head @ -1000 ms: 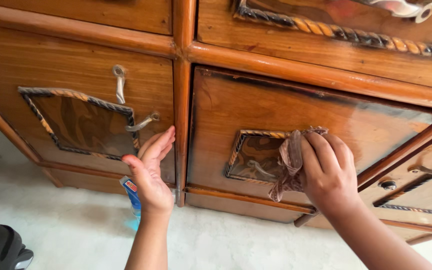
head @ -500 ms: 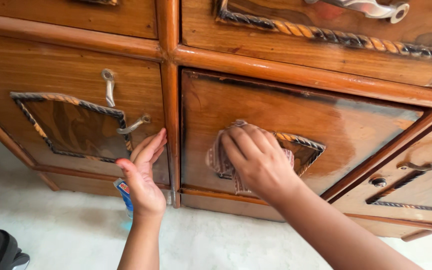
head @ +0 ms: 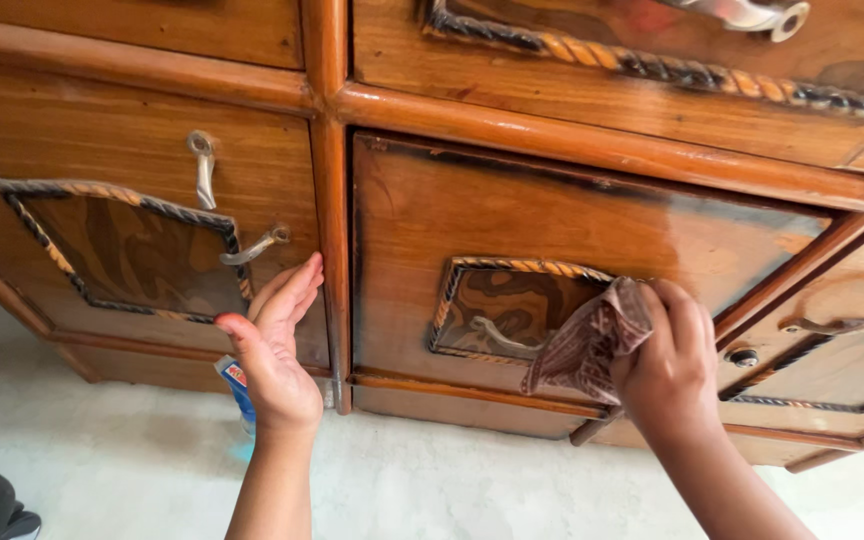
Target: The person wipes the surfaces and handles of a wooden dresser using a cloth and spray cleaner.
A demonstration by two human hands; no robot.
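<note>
One half second ago your right hand (head: 674, 365) pressed the brown cloth (head: 584, 348) flat over the left part of the diamond inlay (head: 512, 310) on the middle cabinet door (head: 572, 230); now it has swept to the right corner of that inlay, and the cloth hangs bunched in your clenched fingers, to the left of your knuckles. The inlay and its small metal handle (head: 497, 335) are uncovered again. Your left hand (head: 277, 345) stays open, fingers resting flat on the left door (head: 132, 160). Just below that wrist a blue spray bottle (head: 237, 385) stands on the floor (head: 132, 470). I judge the wiping stroke goes across the panel.
</note>
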